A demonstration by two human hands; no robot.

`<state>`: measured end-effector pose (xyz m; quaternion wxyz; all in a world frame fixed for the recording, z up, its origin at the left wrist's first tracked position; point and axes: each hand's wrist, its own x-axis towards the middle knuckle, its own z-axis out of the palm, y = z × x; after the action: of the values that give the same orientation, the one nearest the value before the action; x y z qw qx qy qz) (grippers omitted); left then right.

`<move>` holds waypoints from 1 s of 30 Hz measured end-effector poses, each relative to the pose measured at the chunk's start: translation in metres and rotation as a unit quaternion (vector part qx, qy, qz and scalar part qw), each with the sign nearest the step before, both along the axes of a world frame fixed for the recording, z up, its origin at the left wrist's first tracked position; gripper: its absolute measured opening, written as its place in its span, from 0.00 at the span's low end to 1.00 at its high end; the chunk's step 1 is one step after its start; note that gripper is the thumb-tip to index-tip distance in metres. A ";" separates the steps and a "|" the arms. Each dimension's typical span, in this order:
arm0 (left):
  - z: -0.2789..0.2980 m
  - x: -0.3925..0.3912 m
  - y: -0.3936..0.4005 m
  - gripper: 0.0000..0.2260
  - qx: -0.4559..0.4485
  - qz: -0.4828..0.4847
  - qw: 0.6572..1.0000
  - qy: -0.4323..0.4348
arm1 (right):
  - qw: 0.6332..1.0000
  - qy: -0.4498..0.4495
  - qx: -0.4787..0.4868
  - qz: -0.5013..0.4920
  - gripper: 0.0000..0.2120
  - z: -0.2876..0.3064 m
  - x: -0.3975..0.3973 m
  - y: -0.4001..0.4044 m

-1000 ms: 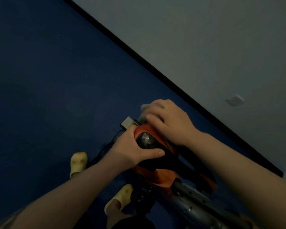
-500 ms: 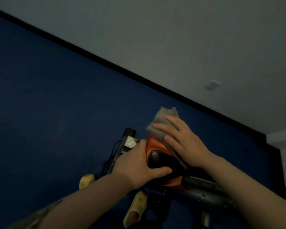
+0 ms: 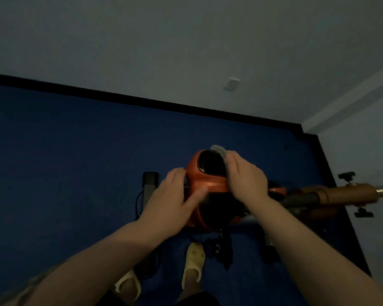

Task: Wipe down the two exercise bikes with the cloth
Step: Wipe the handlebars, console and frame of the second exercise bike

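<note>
An orange and black exercise bike (image 3: 208,184) stands on the blue floor in the middle of the view, its orange frame running off to the right. My left hand (image 3: 173,199) rests on the left side of its orange housing, thumb laid across the orange surface. My right hand (image 3: 245,180) presses a grey cloth (image 3: 220,151) flat against the right side of the housing, next to the dark glossy panel on top. Only the cloth's upper edge shows past my fingers. A single bike is in view.
A blue mat (image 3: 64,162) covers the floor up to a black skirting (image 3: 119,98) and grey wall with a socket (image 3: 231,83). My feet in pale yellow slippers (image 3: 194,266) stand just in front of the bike. A black pedal (image 3: 346,175) sticks out at right.
The view has swung so the bike now sits centred. My right hand with the cloth slid over to the housing's right side. My left hand shifted to its left flank.
</note>
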<state>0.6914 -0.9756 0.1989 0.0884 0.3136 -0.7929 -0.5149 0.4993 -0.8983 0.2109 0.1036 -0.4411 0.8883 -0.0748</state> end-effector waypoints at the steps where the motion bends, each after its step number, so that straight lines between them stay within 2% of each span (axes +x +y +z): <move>1: 0.002 -0.003 -0.001 0.30 -0.009 0.019 1.000 0.008 | 0.999 0.025 -0.033 -0.024 0.19 -0.002 0.015 -0.001; 4: 0.011 -0.018 -0.008 0.23 -0.050 0.058 0.996 0.050 | 0.996 0.021 -0.079 0.040 0.22 -0.003 0.050 0.024; 6: 0.014 -0.035 -0.014 0.20 -0.082 0.041 0.994 0.058 | 0.995 0.020 -0.067 0.065 0.22 0.000 0.034 0.047; 10: 0.011 -0.075 -0.013 0.18 -0.181 -0.028 0.983 0.000 | 0.996 0.055 -0.018 -0.064 0.21 0.002 -0.005 0.055; 13: 0.005 -0.084 -0.008 0.15 -0.246 0.018 0.969 -0.020 | 0.994 0.068 -0.037 -0.072 0.25 -0.007 0.028 0.046; 15: 0.003 -0.084 -0.007 0.14 -0.240 0.036 0.970 0.000 | 0.997 0.036 -0.067 -0.012 0.24 -0.009 0.036 0.053; 17: 0.002 -0.084 -0.009 0.14 -0.239 0.034 0.970 0.007 | 0.997 0.038 -0.047 0.043 0.24 -0.006 0.013 0.061; 20: 0.003 -0.085 -0.010 0.13 -0.233 0.047 0.971 0.005 | 0.997 0.060 -0.037 -0.013 0.24 -0.006 -0.013 0.059; 22: 0.002 -0.085 -0.008 0.13 -0.229 0.056 0.972 0.015 | 0.994 0.061 -0.066 -0.059 0.24 -0.009 0.003 0.053; 24: 0.002 -0.085 -0.008 0.13 -0.225 0.063 0.972 0.026 | 0.994 0.052 -0.095 -0.036 0.24 -0.013 0.027 0.055; 27: 0.003 -0.084 -0.006 0.13 -0.223 0.059 0.973 0.026 | 0.994 0.036 -0.086 0.049 0.25 -0.014 0.032 0.077; 30: 0.004 -0.084 -0.007 0.13 -0.212 0.062 0.975 0.024 | 0.992 0.043 -0.108 0.051 0.24 -0.007 0.023 0.078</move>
<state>0.6077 -0.9824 0.2027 0.2038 0.3234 -0.8607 -0.3363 0.5220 -0.8205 0.2038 0.0206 -0.4971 0.8552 -0.1455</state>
